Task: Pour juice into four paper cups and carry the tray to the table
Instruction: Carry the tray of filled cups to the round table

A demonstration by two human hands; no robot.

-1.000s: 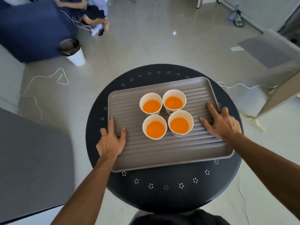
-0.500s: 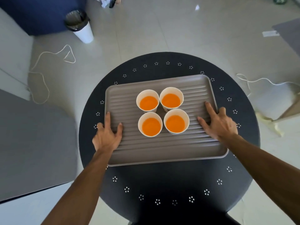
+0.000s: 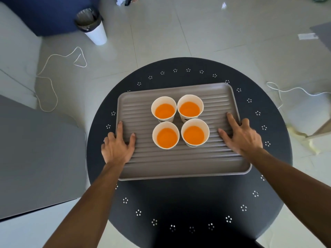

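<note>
1. As four paper cups (image 3: 180,120) of orange juice stand in a tight square at its middle, a ridged taupe tray (image 3: 179,163) sits on a round dark table (image 3: 179,203).
2. The left hand (image 3: 117,146) lies flat and spread on the tray's left edge, gripping nothing.
3. The right hand (image 3: 240,136) rests likewise at the right edge, fingers splayed.
4. A white bin (image 3: 92,25) stands on the tiled floor beyond.
</note>
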